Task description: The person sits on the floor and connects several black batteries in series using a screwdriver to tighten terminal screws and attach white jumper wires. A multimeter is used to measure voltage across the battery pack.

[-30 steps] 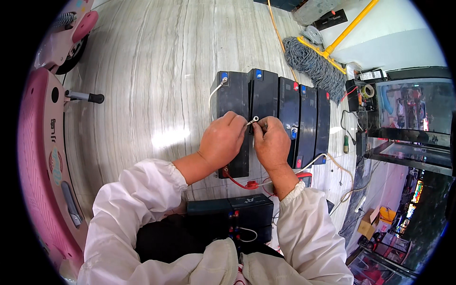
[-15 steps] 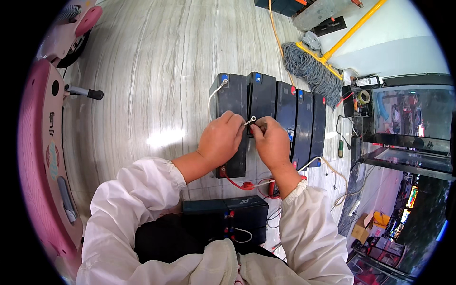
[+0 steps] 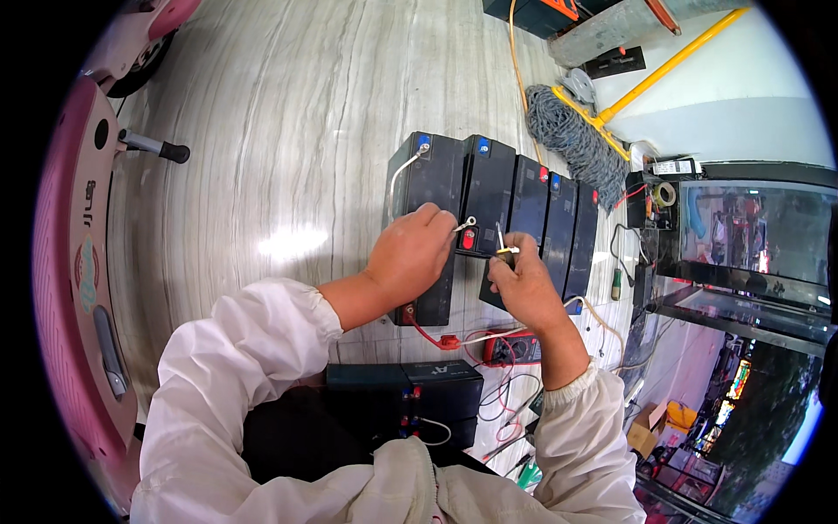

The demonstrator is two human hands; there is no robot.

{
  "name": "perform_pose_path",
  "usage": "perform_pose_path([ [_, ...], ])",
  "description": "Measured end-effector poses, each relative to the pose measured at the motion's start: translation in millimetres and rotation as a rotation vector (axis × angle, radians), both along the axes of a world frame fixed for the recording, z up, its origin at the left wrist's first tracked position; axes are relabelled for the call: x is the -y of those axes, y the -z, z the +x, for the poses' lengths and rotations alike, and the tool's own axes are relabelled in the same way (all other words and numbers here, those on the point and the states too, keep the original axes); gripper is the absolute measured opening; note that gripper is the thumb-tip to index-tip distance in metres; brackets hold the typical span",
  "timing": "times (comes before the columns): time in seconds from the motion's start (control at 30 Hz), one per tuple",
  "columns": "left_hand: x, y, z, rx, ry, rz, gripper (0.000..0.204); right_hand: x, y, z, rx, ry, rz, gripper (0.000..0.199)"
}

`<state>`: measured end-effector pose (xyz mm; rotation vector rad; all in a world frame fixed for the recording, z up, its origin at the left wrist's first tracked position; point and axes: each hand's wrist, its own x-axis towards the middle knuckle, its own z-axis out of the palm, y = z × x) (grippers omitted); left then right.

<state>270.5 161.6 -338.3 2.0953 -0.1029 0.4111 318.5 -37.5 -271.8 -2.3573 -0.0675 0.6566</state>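
So compared with half a second ago, the right hand (image 3: 528,293) has pulled away to the right of the ring lug (image 3: 465,225), and the red terminal (image 3: 469,238) next to it now shows. Right fingers are clamped on a small tool (image 3: 500,236), thin metal shaft poking out far-side. Left hand (image 3: 410,253) is where it was, fingertips pinched on the lug's white lead, lug over the near end of the second black battery (image 3: 491,179) from the left. Batteries are boxy dull plastic; floor (image 3: 305,131) is glossy, grey-streaked. Cardboard box (image 3: 643,430) off right is open-flapped, can't tell what's inside.
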Motion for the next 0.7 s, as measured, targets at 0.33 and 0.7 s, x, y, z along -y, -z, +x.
perform_pose_path([
  [0.33, -4.0, 1.6, -3.2, -0.033, -0.004, 0.019, 0.008, -32.8, -35.8, -2.4, 0.353, -0.145, -0.08, 0.022],
  [0.7, -3.1, 5.3, -2.5, 0.008, -0.002, 0.021, 0.01, -37.7, -36.6, 11.6, 0.363, -0.301, -0.218, 0.028],
])
